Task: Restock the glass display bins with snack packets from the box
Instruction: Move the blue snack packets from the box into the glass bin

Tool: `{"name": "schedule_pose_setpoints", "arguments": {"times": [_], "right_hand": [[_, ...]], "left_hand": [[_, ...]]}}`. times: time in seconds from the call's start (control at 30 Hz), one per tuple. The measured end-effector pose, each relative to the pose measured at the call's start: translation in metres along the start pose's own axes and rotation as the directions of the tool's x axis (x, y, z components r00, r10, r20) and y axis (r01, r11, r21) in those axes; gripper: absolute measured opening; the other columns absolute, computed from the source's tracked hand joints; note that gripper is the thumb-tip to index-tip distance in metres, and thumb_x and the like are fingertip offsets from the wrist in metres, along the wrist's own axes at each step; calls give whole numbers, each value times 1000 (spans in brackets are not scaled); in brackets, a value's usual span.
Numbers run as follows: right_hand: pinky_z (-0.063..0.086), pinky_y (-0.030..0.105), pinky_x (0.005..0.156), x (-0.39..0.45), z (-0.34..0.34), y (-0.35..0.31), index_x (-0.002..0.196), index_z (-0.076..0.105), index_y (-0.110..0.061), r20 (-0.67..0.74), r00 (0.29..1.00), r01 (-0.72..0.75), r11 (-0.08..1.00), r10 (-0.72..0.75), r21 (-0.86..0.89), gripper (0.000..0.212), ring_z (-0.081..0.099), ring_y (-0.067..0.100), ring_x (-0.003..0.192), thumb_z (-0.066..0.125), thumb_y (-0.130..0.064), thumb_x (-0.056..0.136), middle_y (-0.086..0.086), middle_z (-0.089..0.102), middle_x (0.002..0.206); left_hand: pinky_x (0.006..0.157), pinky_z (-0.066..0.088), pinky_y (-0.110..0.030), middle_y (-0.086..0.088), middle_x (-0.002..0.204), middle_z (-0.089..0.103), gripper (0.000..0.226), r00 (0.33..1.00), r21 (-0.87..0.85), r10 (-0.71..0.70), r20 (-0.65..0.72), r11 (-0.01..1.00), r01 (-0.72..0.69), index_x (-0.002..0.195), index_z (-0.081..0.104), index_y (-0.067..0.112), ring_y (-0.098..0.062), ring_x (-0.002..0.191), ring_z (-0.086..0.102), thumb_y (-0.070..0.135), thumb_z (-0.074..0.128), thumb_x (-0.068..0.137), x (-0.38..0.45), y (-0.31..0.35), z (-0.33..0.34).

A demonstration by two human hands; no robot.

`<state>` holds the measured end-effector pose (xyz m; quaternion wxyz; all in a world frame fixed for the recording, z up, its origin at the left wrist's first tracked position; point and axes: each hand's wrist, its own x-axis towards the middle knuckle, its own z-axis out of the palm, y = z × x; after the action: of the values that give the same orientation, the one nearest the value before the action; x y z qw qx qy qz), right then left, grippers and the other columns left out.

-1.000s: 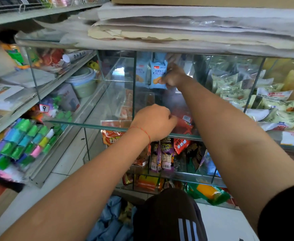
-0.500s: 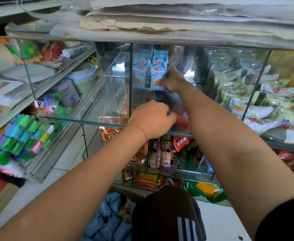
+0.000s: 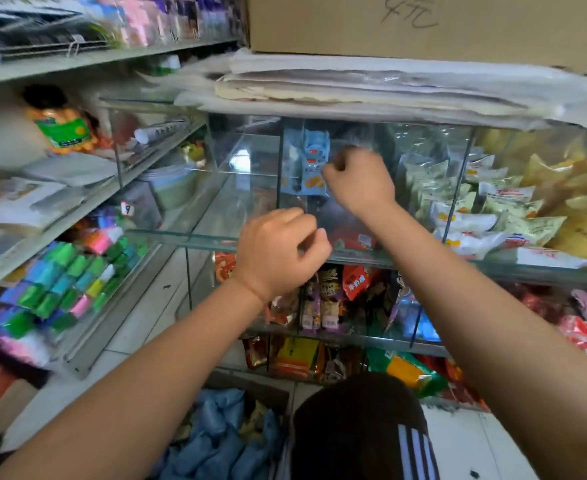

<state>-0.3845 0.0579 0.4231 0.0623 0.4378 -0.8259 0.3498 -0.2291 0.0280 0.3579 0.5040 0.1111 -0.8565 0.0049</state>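
Observation:
A blue snack packet stands upright against the glass divider inside the upper glass bin. My right hand reaches into that bin, and its curled fingers pinch the packet's right edge. My left hand hovers at the bin's front rim, fingers curled into a loose fist with nothing visible in it. On the floor below, an open box holds several more blue packets. The view is blurred by motion.
The neighbouring bin on the right is full of pale green and white packets. Lower glass bins hold red, purple and orange snacks. Stacked paper and a cardboard carton lie on top. Shelves with coloured packs run along the left.
My right hand has drawn back to the right edge of the blue packet, which now stands against the divider. My left hand has loosened slightly at the rim. The camera has tilted up.

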Motion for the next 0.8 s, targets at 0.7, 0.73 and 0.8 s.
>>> {"name": "schedule_pose_setpoints", "arguments": {"times": [0.7,0.73,0.8], "right_hand": [[44,37,93,-311,404,60,116,63,-10,891,397,195,928,220,-316,31,56,32,113,46,-27,96,15,59,123],[41,37,98,-317,415,67,122,60,-10,890,391,220,916,234,-337,33,53,31,118,45,-26,98,15,56,128],[40,38,102,-332,435,81,134,50,-12,900,328,218,904,288,-368,43,50,30,124,51,-30,96,13,50,138]], "left_hand": [[73,44,-35,-22,111,65,33,-241,599,-635,734,438,670,96,65,5,-34,94,62,29,43,98,-444,-125,16],[71,43,-35,-20,110,65,33,-254,597,-615,746,451,663,93,64,6,-34,92,61,30,42,98,-451,-127,19],[72,41,-35,-20,109,64,30,-275,594,-590,759,457,662,90,61,6,-34,96,59,29,44,99,-461,-132,24]]}}
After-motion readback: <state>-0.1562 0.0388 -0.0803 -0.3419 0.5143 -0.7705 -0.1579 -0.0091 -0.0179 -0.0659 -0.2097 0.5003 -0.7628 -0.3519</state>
